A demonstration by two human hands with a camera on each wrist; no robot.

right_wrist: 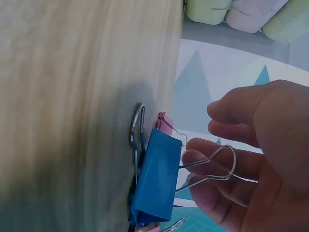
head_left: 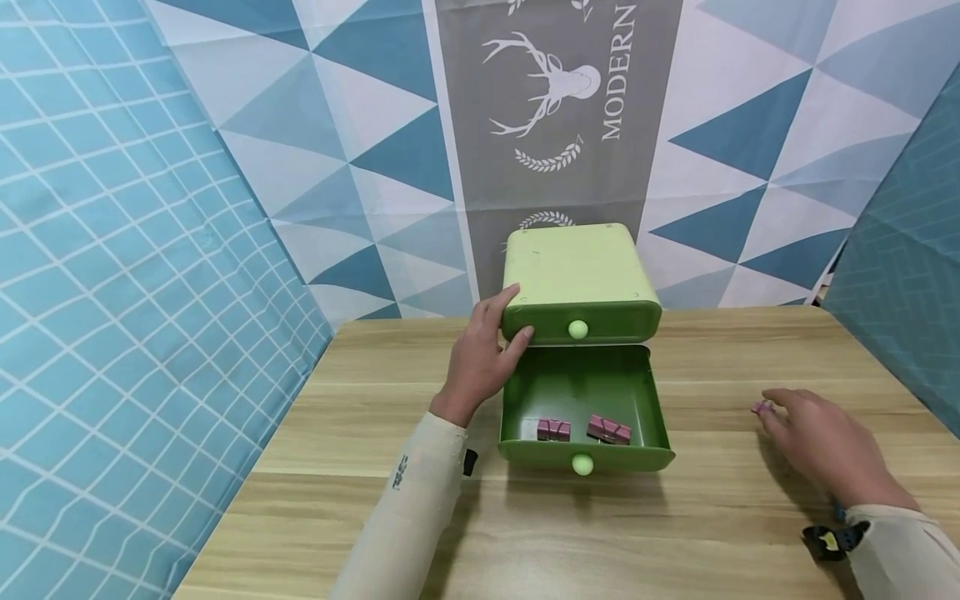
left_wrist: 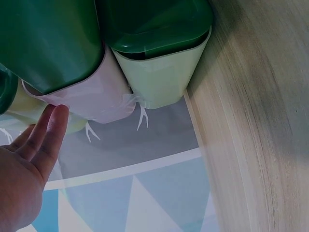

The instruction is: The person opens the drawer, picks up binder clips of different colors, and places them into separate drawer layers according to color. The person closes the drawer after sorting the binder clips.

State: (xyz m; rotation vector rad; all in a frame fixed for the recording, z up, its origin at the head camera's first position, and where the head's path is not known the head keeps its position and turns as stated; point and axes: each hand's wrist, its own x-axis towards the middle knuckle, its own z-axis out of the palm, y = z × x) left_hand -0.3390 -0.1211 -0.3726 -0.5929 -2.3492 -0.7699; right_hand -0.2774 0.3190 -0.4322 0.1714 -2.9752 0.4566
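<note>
A small drawer cabinet [head_left: 573, 262] with a pale yellow top stands near the back wall. Its middle drawer [head_left: 577, 379] is pulled out, and two dark pink binder clips [head_left: 553, 430] lie inside. My left hand [head_left: 478, 354] rests on the cabinet's upper left corner, thumb by the top drawer's front; straight fingers [left_wrist: 50, 137] show beside the pink tier [left_wrist: 99, 99] in the left wrist view. At the right, my right hand [head_left: 825, 437] has its fingertips at a small pink binder clip [right_wrist: 164, 123] on the table. A blue binder clip [right_wrist: 157, 176] stands closer to the right wrist camera, its wire handle overlapping the fingers.
The wooden table [head_left: 360, 442] reaches to the patterned cloth wall [head_left: 382, 192]. Blue gridded cloth [head_left: 112, 292] hangs at the left, and another blue cloth [head_left: 900, 242] at the right. A further pink clip [right_wrist: 150, 227] shows partly behind the blue one.
</note>
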